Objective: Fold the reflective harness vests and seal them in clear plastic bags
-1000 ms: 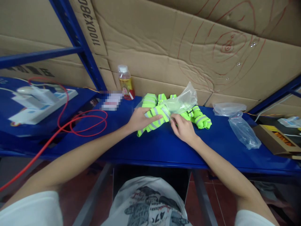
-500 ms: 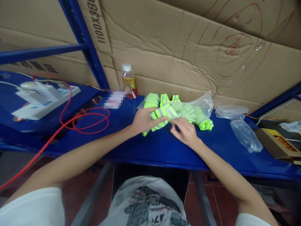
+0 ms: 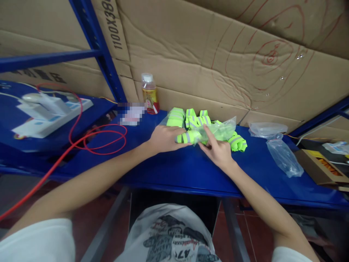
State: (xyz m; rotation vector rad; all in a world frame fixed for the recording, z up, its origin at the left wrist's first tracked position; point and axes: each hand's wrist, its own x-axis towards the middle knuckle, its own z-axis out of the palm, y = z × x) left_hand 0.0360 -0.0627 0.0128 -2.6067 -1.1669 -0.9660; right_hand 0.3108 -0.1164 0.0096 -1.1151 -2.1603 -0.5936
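My left hand is closed round a folded neon-yellow reflective strap with silver-grey bands. The strap's right end sits in the mouth of a clear plastic bag. My right hand pinches the edge of that bag, its index finger lying along the plastic. Behind the hands lie more reflective straps, loose and looped. A rolled strap bundle rests just right of the bag. Beyond my left hand is a wrapped strap pack, partly hidden.
A drink bottle stands against the cardboard wall. Empty clear bags and an open cardboard box lie to the right. On the left are a white power strip and a coiled red cable on the blue table.
The bag has come down lower and flatter, over the strap's end. My right index finger has stretched out along it. The strap in my left hand now lies more level.
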